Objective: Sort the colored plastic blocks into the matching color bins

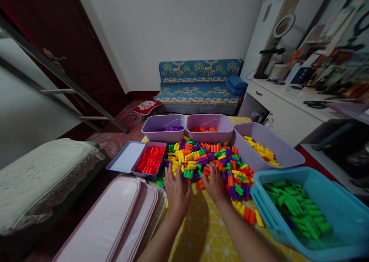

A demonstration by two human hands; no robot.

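Observation:
A heap of small plastic building pieces [207,154] in yellow, orange, green and purple spreads over a table with a yellow patterned cloth [198,231]. My left hand [176,189] lies at the heap's near left edge, fingers stretched and apart. At the near middle, my right hand [215,181] rests its outstretched fingers over orange and purple pieces. Neither hand shows a piece held, though the undersides of the fingers are hidden. Closest to the left hand is a box [148,174] of red pieces [151,159], its lid [126,157] folded back to the left.
Lilac bins hold purple [173,129], orange-red [204,129] and yellow pieces [262,151]. Green pieces [302,208] lie in a teal bin [343,204] at the right. Pale pink lids [106,216] are stacked at near left. Beyond the table stands a blue-covered sofa [196,92].

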